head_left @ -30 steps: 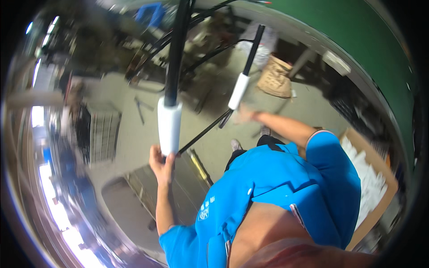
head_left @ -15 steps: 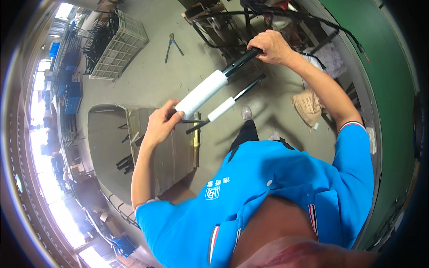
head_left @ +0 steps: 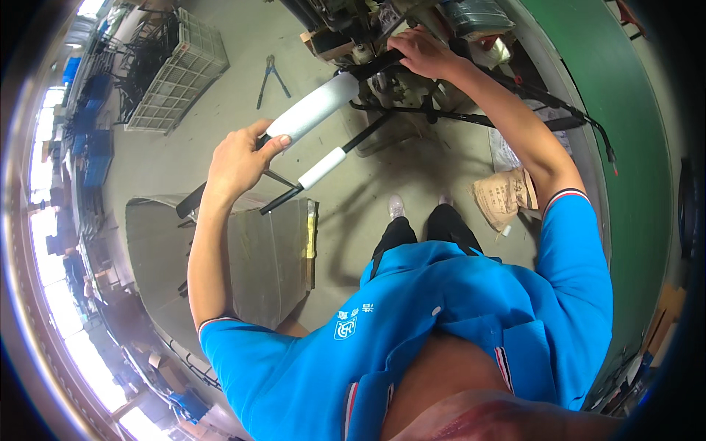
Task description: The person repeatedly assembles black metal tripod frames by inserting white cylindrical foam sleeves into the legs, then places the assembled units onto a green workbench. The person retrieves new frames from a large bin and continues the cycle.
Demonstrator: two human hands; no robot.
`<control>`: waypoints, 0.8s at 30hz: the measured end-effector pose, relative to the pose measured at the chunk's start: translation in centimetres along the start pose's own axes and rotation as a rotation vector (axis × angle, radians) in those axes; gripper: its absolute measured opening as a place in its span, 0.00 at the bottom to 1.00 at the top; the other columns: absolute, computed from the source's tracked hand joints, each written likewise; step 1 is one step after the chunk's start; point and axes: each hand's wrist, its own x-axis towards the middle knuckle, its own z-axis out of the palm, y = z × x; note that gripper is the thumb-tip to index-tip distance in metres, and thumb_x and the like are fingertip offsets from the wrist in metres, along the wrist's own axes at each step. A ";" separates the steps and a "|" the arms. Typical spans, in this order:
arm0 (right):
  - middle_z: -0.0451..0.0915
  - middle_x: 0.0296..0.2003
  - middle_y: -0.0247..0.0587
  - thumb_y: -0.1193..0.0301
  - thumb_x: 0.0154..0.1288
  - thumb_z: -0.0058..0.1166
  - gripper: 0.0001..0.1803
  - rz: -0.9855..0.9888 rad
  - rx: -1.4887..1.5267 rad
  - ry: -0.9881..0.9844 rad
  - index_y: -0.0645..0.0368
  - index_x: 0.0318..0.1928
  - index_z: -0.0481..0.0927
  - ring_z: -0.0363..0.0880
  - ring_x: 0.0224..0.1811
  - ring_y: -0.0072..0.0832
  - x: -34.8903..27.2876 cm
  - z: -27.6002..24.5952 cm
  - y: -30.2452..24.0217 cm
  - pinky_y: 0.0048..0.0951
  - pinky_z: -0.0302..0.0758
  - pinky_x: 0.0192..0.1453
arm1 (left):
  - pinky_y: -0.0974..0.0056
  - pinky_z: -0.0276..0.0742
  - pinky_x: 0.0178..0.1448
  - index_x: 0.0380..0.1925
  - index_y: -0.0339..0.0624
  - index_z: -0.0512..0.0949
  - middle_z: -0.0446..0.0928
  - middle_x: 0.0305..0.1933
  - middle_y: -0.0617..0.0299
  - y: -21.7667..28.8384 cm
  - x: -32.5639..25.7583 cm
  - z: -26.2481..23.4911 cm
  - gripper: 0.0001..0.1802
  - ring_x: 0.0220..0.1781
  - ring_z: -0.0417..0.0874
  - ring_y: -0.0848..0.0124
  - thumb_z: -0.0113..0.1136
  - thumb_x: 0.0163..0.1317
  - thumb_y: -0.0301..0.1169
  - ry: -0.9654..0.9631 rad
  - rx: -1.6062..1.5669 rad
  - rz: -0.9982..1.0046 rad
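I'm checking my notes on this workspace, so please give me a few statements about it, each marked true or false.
1. The left hand touches the larger white sleeve. True.
2. The right hand is empty. False: it grips the black bar.
3. The smaller white sleeve is in neither hand's grip. True.
4. The long-handled tool lies inside the crate. False: it lies on the floor.
5. The brown sack is right of the shoes. True.

A dull grey-green floor (head_left: 235, 95) stretches between a long, flat green surface (head_left: 625, 184) on the right and a row of glaring white windowpanes (head_left: 70, 294) on the left. Soft shadows (head_left: 346, 253) darken its middle.
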 end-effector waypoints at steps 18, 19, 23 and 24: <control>0.76 0.40 0.39 0.74 0.54 0.58 0.25 -0.287 -0.122 0.194 0.56 0.50 0.62 0.75 0.46 0.37 1.1 1.2 4.4 0.37 0.67 0.57 | 0.64 0.71 0.34 0.45 0.53 0.80 0.76 0.17 0.65 0.9 1.2 2.7 0.26 0.24 0.79 0.72 0.57 0.55 0.57 0.075 -0.169 -0.109; 0.76 0.40 0.39 0.74 0.54 0.58 0.24 -0.277 -0.104 0.181 0.56 0.50 0.62 0.75 0.46 0.37 1.1 1.5 4.8 0.36 0.68 0.56 | 0.64 0.72 0.34 0.45 0.53 0.80 0.76 0.16 0.65 1.1 1.3 2.7 0.26 0.24 0.80 0.72 0.57 0.55 0.57 0.080 -0.175 -0.109; 0.75 0.40 0.40 0.73 0.55 0.57 0.24 -0.244 -0.071 0.088 0.58 0.51 0.63 0.75 0.45 0.39 1.1 0.5 5.3 0.34 0.70 0.53 | 0.63 0.72 0.34 0.46 0.54 0.80 0.76 0.17 0.64 2.8 2.0 1.9 0.26 0.24 0.80 0.70 0.56 0.56 0.58 0.026 -0.058 -0.154; 0.75 0.39 0.40 0.73 0.56 0.57 0.23 -0.260 -0.086 0.071 0.58 0.50 0.64 0.75 0.45 0.38 1.1 0.7 5.6 0.35 0.71 0.53 | 0.63 0.73 0.35 0.46 0.54 0.80 0.76 0.17 0.64 2.9 2.2 2.1 0.26 0.25 0.80 0.70 0.56 0.56 0.58 0.020 -0.069 -0.157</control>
